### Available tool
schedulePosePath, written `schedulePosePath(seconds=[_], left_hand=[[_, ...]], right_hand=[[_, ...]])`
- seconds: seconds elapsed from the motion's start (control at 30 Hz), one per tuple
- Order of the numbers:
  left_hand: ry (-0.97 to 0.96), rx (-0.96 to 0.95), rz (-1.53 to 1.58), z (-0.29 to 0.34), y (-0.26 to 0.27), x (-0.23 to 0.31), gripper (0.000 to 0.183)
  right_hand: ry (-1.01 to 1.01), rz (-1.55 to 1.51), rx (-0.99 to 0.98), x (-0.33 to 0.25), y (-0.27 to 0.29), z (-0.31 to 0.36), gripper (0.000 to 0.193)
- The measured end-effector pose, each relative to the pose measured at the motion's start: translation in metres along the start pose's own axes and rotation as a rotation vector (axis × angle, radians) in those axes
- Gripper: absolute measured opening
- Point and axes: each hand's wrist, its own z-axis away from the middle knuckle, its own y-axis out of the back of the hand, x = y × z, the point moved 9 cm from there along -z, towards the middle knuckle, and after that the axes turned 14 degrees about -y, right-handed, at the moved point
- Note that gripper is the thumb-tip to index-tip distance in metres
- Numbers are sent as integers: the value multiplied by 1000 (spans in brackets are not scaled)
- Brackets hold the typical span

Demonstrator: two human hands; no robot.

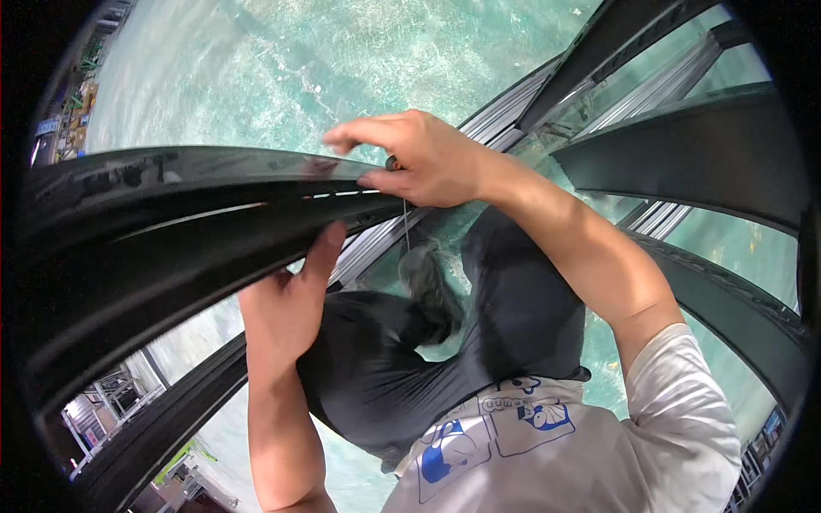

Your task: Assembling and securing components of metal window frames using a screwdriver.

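A long black channel-shaped profile runs from the left to the middle, with a row of narrow slots near its end. My left hand grips its near edge, thumb on top and the other fingers hidden beneath. At the profile's right end is my right hand, closed around a screwdriver with an orange-and-black handle end. A thin shaft drops below this hand; its tip is hard to make out. My index finger stretches forward over the profile, and the thumb lies along its upper side.
Grey grooved metal bars pass under the profile. At right stand several curved black panels on a frame. Another black bar lies at lower left, near shelving. My bent legs are over the green floor.
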Motion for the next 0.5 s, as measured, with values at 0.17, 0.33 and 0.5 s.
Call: schedulePosePath(seconds=[0.17,0.33,0.5], left_hand=[[91,58,-18,5,8,-3,38],[-165,-251,-529,2,3,12,51],[-268,-427,-863,7,1,18,48]], right_hand=[[30,14,-127,0,0,-9,47],[73,-5,-105,2,-5,-9,54],[13,-5,-74,1,-4,-11,46]])
